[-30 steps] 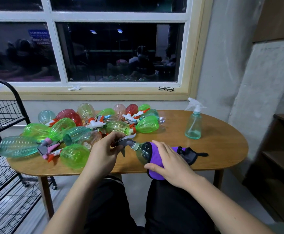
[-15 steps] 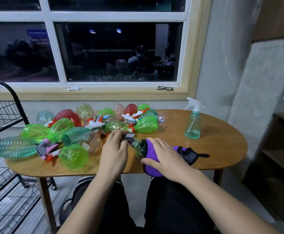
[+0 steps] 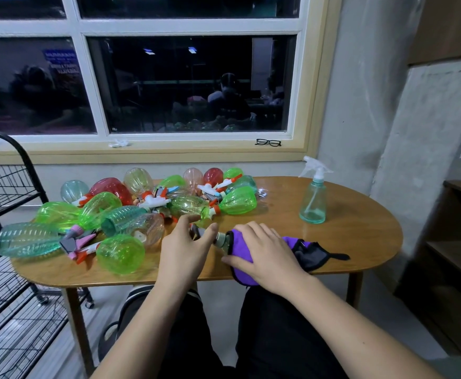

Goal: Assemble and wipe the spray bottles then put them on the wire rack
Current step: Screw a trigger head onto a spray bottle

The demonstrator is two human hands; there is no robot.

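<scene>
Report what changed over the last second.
The right hand slid the purple cloth along the held bottle toward its neck, so less of the body shows. The left hand rolled over the grey sprayer head, still pinching it. Bottle pile, upright bottle and table unchanged.

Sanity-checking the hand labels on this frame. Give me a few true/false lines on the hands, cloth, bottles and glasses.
1. The right hand holds a purple cloth round a bottle. True.
2. The left hand lies flat, holding nothing. False: its fingers grip the sprayer at the bottle's neck.
3. A clear bottle stands upright on the table. True.
4. The glasses lie on the table. False: they lie on the sill.
</scene>
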